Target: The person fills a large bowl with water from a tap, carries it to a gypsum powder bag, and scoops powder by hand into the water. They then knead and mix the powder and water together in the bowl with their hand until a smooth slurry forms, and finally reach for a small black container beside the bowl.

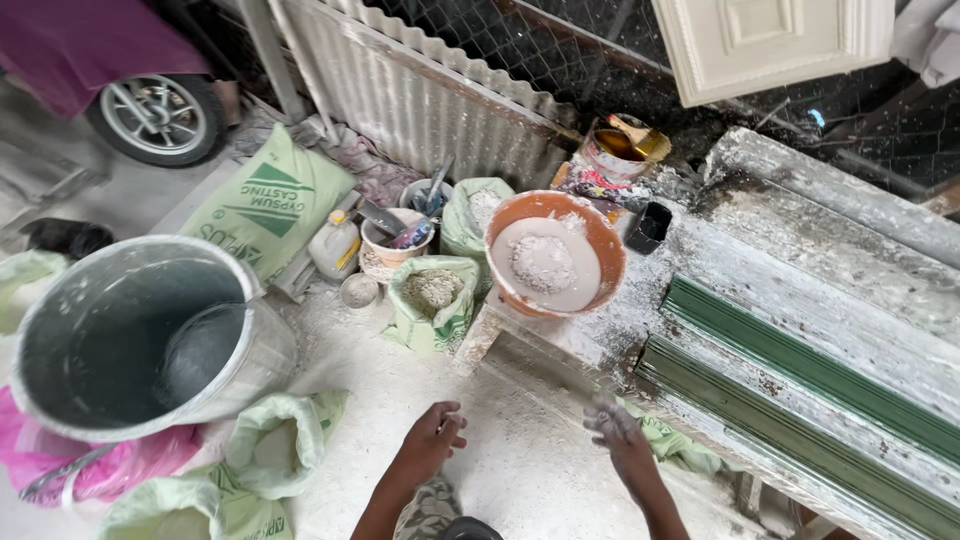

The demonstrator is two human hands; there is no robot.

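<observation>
White plaster dust coats the right hand (615, 425), which hangs open and empty at the lower middle of the frame, fingers spread and pointing toward the upper left. Left of it, the left hand (435, 432) is loosely curled with nothing in it, knuckles up, over the powdery floor (400, 380).

Nearest thing to both is the round orange plastic basin (552, 250) holding pale wet plaster with a lump of dry powder at its middle. It sits up-frame from the hands, on the near end of the white-crusted wooden tabletop (800, 290), well apart from them; the right hand lies closer to it. Long green moulding strips (800, 380) run diagonally toward the lower right along that tabletop.

Further left stand an open pale-green sack of grey fibre (432, 300), a small tub of tools (395, 240), a printed green plaster bag (270, 205) and a large grey metal bucket (120, 335).
</observation>
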